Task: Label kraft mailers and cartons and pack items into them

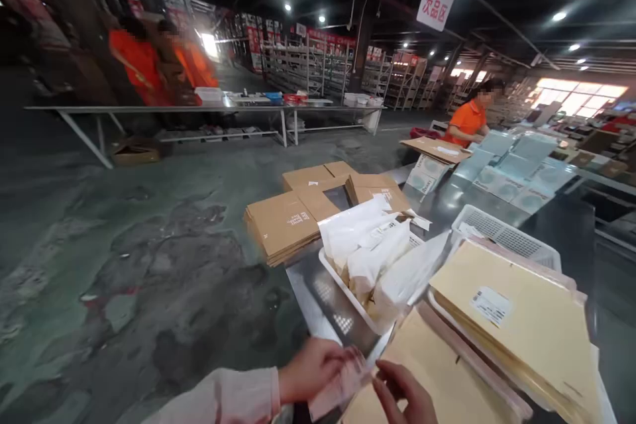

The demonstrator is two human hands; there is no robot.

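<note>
At bottom centre, the left hand [315, 368] pinches a pinkish slip [330, 394] and the right hand [407, 391] curls its fingers at its edge, grip unclear, seemingly adjusting it, the next move calling for steadiness, a white basket [348, 295] beyond.

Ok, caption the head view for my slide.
Left hand grips a blurred pinkish item, right hand close by, near a white basket of white packages and stacked tan envelopes.

We see a pale pinkish-white long sleeve [238, 399], softly creased, ending in a narrow cuff [275, 392]. Beyond that cuff, the left hand [309, 372] is bare; farther right of it, so is the right hand [408, 396].
</note>
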